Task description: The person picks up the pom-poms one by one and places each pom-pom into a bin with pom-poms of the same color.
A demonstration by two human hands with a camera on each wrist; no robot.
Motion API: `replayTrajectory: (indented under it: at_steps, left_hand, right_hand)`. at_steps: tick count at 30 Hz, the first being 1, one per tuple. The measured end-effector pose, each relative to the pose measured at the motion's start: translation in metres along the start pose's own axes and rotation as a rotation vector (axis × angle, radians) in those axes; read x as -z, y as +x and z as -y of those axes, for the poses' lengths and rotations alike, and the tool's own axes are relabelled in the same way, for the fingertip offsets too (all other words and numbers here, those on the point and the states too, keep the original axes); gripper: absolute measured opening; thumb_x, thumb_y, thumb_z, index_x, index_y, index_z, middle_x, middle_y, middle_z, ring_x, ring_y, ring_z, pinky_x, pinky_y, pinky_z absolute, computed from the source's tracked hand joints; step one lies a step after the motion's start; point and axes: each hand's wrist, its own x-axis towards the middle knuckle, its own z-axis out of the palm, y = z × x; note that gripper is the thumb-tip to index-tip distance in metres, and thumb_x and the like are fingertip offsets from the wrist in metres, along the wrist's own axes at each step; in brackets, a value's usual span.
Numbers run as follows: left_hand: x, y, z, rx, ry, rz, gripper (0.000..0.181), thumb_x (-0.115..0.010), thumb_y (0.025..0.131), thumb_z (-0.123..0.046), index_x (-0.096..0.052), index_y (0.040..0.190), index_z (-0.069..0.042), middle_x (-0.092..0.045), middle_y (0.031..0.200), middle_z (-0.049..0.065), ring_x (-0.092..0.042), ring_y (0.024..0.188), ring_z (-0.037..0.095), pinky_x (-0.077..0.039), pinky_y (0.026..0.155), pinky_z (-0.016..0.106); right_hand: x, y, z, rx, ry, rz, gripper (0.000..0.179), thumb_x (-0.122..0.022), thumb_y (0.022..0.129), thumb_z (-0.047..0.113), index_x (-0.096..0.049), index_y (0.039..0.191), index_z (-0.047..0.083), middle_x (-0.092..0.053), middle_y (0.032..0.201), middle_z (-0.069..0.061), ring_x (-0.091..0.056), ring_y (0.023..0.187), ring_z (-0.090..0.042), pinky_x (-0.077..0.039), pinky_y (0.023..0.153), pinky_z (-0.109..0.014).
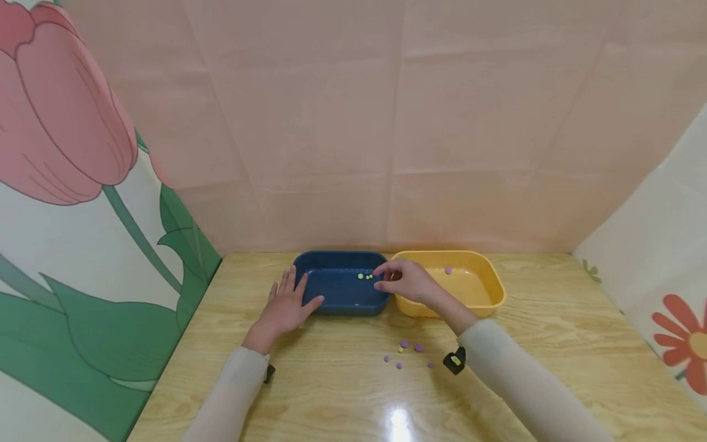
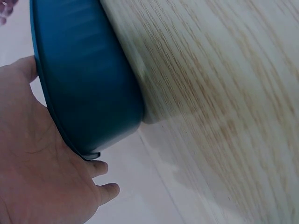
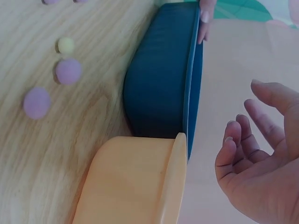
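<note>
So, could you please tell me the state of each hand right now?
Left hand: open, touching the blue tray.
Right hand: open, with nothing visible in its grasp.

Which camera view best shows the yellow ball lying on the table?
The right wrist view: the yellow ball appears largest and unobstructed. The head view shows it tiny, near purple balls; the left wrist view doesn't show it.
</note>
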Motion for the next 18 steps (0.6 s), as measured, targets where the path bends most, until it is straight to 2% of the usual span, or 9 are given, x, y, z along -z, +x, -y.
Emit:
replayTrajectory:
  at_steps: [7,12,18]
  left_hand:
    - [0.001,0.001,-0.002,-0.003,-0.018,0.0,0.092,-0.033,0.098,-0.075,-0.016,0.163,-0.011,0.009,0.169,0.016,0.009,0.156,0.033,0.0,0.122,0.06]
    - [0.0,0.001,-0.002,-0.002,-0.01,-0.004,0.092,-0.032,0.098,-0.075,-0.016,0.163,-0.012,0.009,0.169,0.015,0.008,0.156,0.033,-0.002,0.122,0.06]
    - [-0.003,0.002,-0.002,-0.002,-0.005,-0.002,0.093,-0.031,0.097,-0.076,-0.016,0.163,-0.013,0.009,0.169,0.015,0.007,0.156,0.033,-0.003,0.122,0.06]
  right_hand:
    - [-0.003,-0.016,-0.001,0.048,-0.003,0.013,0.025,-0.078,0.091,0.027,-0.075,0.114,0.016,-0.062,0.09,0.001,-0.059,0.08,-0.015,-0.049,0.073,-0.032]
    - [-0.007,-0.028,-0.002,0.094,-0.015,0.027,0.026,-0.078,0.091,0.026,-0.075,0.114,0.015,-0.062,0.09,0.003,-0.06,0.081,-0.013,-0.05,0.071,-0.029]
    - [-0.01,-0.043,-0.007,0.097,0.029,0.07,0.028,-0.078,0.091,0.026,-0.073,0.117,0.016,-0.062,0.091,0.004,-0.058,0.082,-0.015,-0.05,0.071,-0.028]
